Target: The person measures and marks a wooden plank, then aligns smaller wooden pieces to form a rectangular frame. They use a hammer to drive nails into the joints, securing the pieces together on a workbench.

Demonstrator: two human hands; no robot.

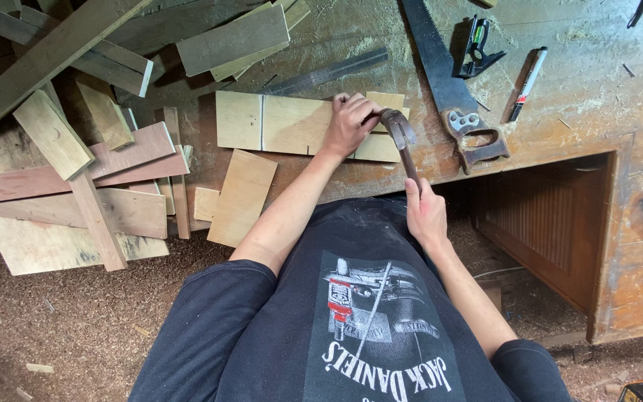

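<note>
L hand on plywood strip; hammer in R hand.

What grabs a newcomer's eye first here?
Centre of the bench: the left hand presses on a pale plywood board while the right hand grips a hammer, its head beside the left fingers. A handsaw lies just right of them, and offcut planks pile up at far left.

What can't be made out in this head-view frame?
- Whatever the left hand pinches on the plywood board: covered by its fingers.
- Hammer handle end: inside the right hand.
- Handsaw blade tip: cut off by the top edge.
</note>
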